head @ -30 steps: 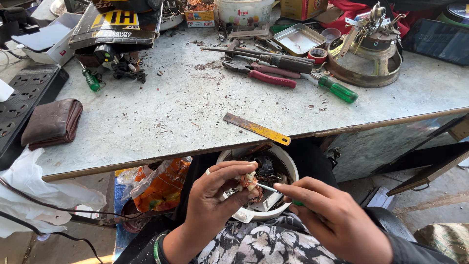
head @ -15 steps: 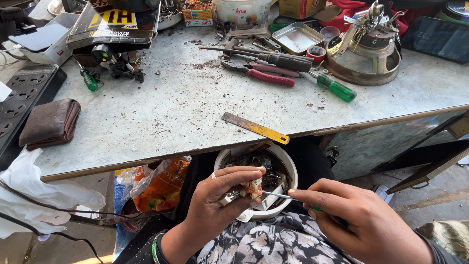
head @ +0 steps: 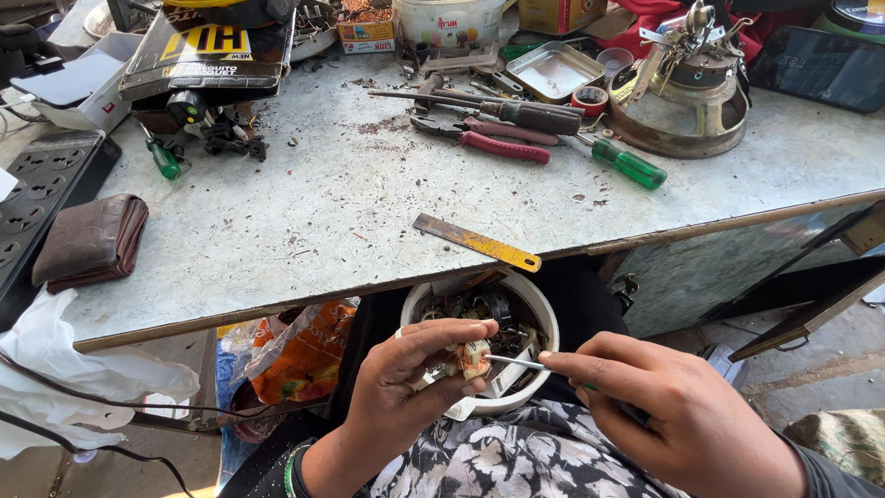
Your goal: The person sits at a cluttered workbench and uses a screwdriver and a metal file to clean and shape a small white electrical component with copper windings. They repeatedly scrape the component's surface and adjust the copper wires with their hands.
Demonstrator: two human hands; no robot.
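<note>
My left hand [head: 410, 378] pinches a small pale part [head: 474, 358] over a white round housing [head: 544, 318] that rests on my lap, full of dark metal pieces. My right hand [head: 659, 415] grips a thin screwdriver [head: 516, 363], and its metal tip touches the small part. Both hands are below the front edge of the grey worktable [head: 304, 221].
On the table lie a yellow-tipped metal ruler [head: 475, 243], red-handled pliers [head: 498, 146], green-handled screwdrivers [head: 630, 166], a round metal speaker frame [head: 687, 111], a tin tray [head: 553, 71], a brown wallet [head: 90, 242] and a black power strip [head: 41, 189]. A white plastic bag [head: 64, 369] hangs at left.
My right hand has shifted slightly right and down, keeping the screwdriver tip on the small part. My left hand keeps its hold over the white housing.
</note>
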